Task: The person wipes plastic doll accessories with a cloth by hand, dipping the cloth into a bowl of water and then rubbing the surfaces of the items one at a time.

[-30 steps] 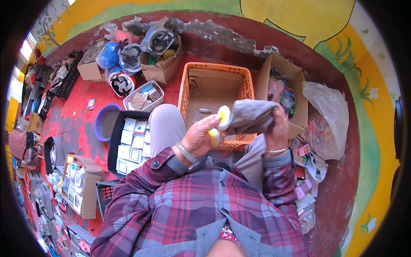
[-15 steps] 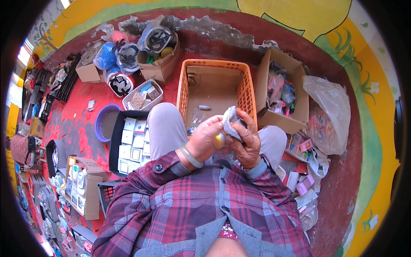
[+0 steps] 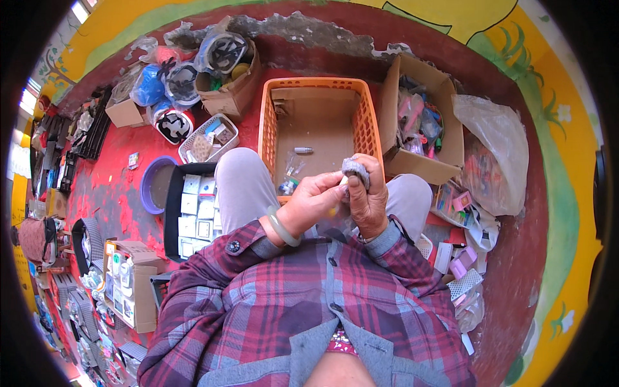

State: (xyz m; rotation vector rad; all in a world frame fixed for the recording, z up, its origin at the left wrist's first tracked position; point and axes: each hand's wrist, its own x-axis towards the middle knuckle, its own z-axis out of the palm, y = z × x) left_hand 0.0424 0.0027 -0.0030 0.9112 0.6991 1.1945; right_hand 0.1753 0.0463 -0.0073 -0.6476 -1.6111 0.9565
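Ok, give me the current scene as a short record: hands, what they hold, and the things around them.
Left hand: left hand pinching a small yellow-and-white item, mostly hidden
Right hand: right hand gripping a bunched grey cloth
Hand spacing: close together, in front of the body
Ahead: orange basket with a small silver cylinder inside
Ahead right: cardboard box of mixed items
Left: black tray of small white boxes; purple basin beyond

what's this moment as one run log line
left hand: small yellow-white item, mostly hidden; right hand: bunched grey cloth; ahead: orange perforated plastic basket, silver cylinder inside
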